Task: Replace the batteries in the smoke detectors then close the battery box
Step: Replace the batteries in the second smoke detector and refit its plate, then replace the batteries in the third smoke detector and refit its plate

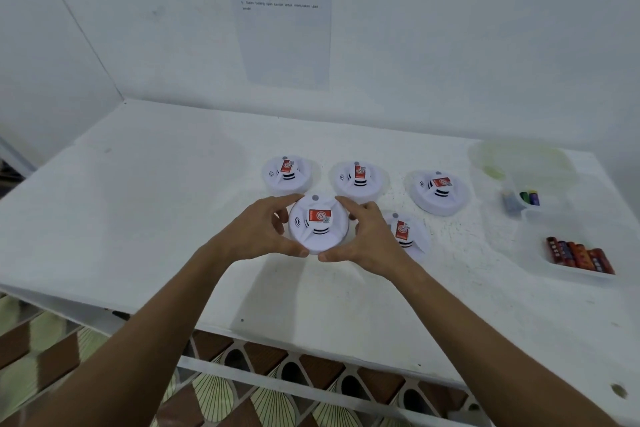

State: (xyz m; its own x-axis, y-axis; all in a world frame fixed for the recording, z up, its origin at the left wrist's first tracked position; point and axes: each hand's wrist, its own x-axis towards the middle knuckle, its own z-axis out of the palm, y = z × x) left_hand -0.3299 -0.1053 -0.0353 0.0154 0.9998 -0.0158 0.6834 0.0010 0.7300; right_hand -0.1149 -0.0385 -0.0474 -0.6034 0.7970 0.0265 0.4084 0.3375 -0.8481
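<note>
Detector in hand [318, 224], white with a red label, sits near the middle of the white table [145, 204], grasped on both sides: left hand [263, 230] curled round its left rim, right hand [363, 236] round its right rim. Four more detectors lie beyond and to the right: far left [286, 173], far middle [358, 178], far right [439, 191], near right [407, 234]. Clear battery box [540, 215] stands at the right edge, holding red batteries [578, 255] in its near compartment.
</note>
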